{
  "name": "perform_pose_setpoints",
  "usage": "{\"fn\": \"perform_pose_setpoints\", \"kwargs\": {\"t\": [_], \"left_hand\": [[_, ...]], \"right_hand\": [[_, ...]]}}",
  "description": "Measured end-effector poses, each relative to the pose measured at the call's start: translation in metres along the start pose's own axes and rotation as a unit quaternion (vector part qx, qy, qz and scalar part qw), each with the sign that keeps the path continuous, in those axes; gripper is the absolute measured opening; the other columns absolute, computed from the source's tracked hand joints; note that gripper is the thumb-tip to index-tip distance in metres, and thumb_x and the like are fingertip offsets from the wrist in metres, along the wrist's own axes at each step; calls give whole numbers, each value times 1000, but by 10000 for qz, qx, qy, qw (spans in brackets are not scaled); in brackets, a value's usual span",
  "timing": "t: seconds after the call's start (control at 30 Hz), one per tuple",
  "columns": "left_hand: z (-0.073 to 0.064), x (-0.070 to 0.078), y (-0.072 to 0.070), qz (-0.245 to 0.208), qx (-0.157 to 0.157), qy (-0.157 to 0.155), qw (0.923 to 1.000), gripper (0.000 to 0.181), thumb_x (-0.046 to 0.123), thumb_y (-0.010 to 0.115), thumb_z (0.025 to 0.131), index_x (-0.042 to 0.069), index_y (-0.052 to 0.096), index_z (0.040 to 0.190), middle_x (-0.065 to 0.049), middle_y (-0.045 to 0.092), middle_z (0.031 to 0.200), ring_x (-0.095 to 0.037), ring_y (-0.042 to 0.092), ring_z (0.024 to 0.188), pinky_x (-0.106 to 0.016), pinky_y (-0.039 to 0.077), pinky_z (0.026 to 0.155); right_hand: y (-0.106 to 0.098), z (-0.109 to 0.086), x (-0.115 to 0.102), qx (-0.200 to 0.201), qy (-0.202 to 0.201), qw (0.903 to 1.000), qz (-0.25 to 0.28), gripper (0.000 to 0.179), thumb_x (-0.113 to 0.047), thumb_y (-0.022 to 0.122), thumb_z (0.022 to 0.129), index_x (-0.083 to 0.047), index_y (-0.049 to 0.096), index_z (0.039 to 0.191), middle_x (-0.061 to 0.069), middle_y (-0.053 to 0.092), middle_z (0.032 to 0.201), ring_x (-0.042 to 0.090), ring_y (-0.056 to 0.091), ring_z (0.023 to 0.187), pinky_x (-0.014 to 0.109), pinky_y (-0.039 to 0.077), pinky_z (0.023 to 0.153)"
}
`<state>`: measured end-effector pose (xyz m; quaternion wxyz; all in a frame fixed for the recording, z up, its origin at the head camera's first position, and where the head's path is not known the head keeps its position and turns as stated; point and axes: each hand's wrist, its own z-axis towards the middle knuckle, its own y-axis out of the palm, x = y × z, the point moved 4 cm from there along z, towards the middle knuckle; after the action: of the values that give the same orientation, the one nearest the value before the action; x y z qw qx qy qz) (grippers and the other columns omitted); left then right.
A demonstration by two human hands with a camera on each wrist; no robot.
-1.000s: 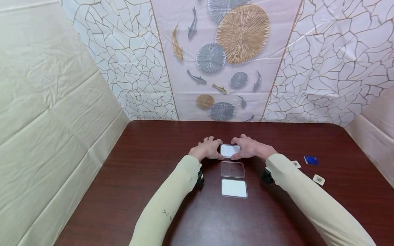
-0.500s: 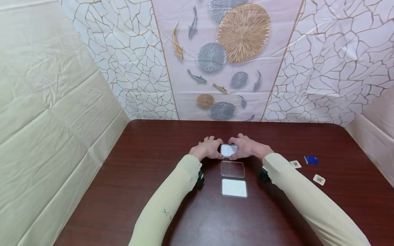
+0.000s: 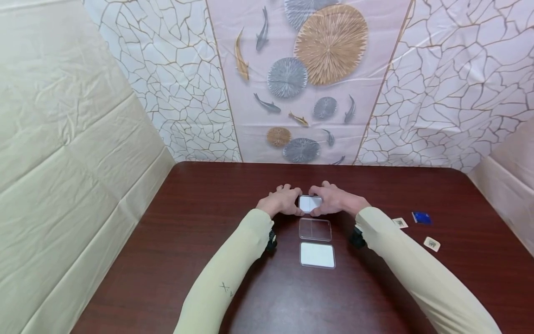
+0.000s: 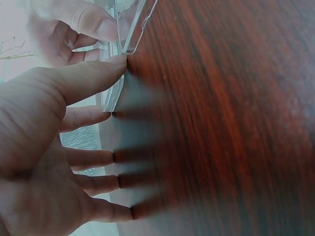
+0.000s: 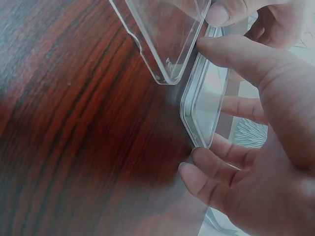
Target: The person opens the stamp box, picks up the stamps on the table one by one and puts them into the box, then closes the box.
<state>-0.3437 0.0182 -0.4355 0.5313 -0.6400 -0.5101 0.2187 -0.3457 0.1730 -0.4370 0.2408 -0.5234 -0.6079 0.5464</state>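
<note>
Near the back middle of the table, a flat clear plastic case [image 3: 310,204] with a white inside lies between both hands. My left hand [image 3: 283,202] pinches its left end, thumb on the near edge and index finger on the far edge; the other fingertips rest on the table. My right hand [image 3: 335,200] grips the right end between thumb and fingers, covering part of it. In the right wrist view, the case [image 5: 205,105] looks stacked in thin layers. Just nearer lies a see-through rectangular piece [image 3: 314,230], and below that a clear tray with a white insert [image 3: 317,255].
To the right lie a small blue packet [image 3: 422,218] and two small pale squares, one square [image 3: 399,223] beside the right sleeve and another square [image 3: 432,244] nearer. A patterned cloth [image 3: 300,93] hangs behind the dark wooden table [image 3: 200,213].
Over the first half second my right hand shifted slightly left, further over the case's right end. Since then both hands and the case have stayed almost still.
</note>
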Motion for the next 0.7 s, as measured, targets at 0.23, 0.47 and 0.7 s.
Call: {"fn": "perform_pose_setpoints", "kwargs": {"t": [0.23,0.47,0.7], "left_hand": [[-1,0,-1,-10,-2,24,10000,63,47,67,90,23,44,144,-10,40,145,-32,35,136,-57,35,110],[0,0,-1,-8,1,24,10000,63,47,67,90,24,43,144,-11,41,145,-32,36,135,-57,35,110],[1,-1,0,2,27,-14,10000,61,47,68,89,24,46,142,-10,43,142,-30,37,133,-55,37,108]], "right_hand": [[-1,-1,1,36,-57,10000,69,59,-41,77,80,-16,55,129,16,49,112,29,50,99,38,45,79],[-1,-1,4,-16,-37,9997,229,56,-42,77,81,-17,56,127,14,51,114,28,49,99,38,45,80],[-2,0,4,-113,-57,9995,292,55,-40,78,81,-17,57,126,14,51,113,26,50,98,38,46,80]]}}
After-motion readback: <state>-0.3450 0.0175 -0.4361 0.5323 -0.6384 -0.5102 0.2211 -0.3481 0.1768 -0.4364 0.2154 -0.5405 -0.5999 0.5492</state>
